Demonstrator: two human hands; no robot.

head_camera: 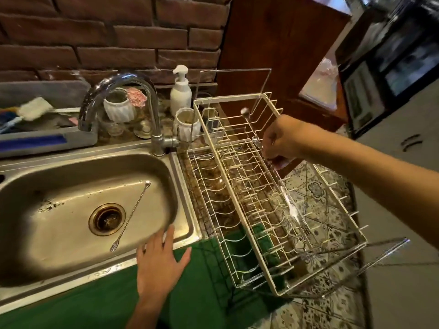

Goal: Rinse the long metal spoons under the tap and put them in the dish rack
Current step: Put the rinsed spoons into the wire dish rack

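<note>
From the head view, you stand at a steel sink [71, 167] set in a bench, with a brick wall behind and a curved tap [114, 91] over the basin; no water shows running from it. Your right hand [280, 141] reaches across to the white wire rack [318, 279] just right of the sink, fingers closed around the stem of a long spoon [249, 122]. The spoon stands tilted, one knobbed end above your hand toward the wall, the lower part blurred below your hand and hard to follow. You seem to be threading it between the wires so it lodges there and drains. Your left hand [159, 260] hovers open and empty, fingers spread, at the sink's front rim, likely placed ready to reach into the basin. A second spoon [130, 217] lies flat on the sink floor, slanting just beside the drain [107, 218], well apart from the rack, so it probably still needs rinsing. A soap pump [181, 91] and small white jars stand behind the tap, clear of the work.
</note>
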